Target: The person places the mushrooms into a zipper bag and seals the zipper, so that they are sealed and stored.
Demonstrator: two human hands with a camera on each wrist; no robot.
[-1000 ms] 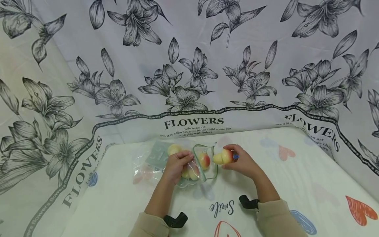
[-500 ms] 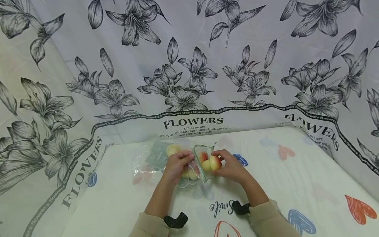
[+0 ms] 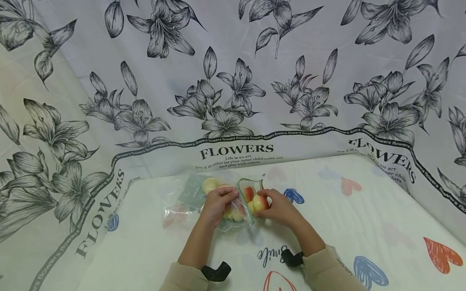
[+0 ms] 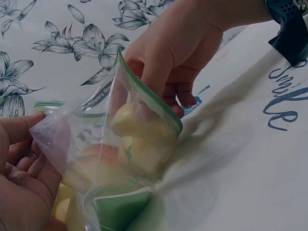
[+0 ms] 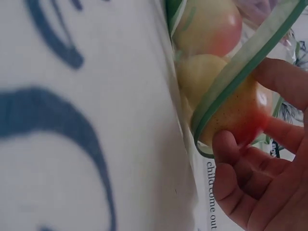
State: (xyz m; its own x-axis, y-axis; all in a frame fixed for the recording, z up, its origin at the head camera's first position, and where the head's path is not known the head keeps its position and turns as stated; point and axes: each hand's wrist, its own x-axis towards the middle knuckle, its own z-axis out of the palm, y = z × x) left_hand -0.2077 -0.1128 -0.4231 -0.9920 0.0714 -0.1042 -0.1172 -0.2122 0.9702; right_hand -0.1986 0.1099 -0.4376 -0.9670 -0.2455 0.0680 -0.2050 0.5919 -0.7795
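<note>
A clear zip bag (image 3: 174,207) with a green-edged mouth lies on its side on the cloth, its opening facing right. My left hand (image 3: 217,205) pinches the bag's edge near the mouth between thumb and fingers. With the fingertips of my right hand (image 3: 279,208) I grip a yellow pear (image 3: 260,203) by its red, rounded end. Its narrow end is inside the mouth, and the green rim (image 5: 233,82) crosses over it in the right wrist view. Another yellow-and-red fruit (image 5: 214,29) sits deeper in the bag, and several more show dimly through the plastic.
A flat grey-green piece (image 3: 193,190) and a round yellow fruit (image 3: 210,185) show at the bag's left part. The white cloth (image 3: 327,226) bears printed hearts and writing. A flower-printed curtain (image 3: 233,101) stands behind and at the left.
My right hand has moved left with the pear, from outside the bag into its mouth. My left hand has stayed on the bag's edge.
</note>
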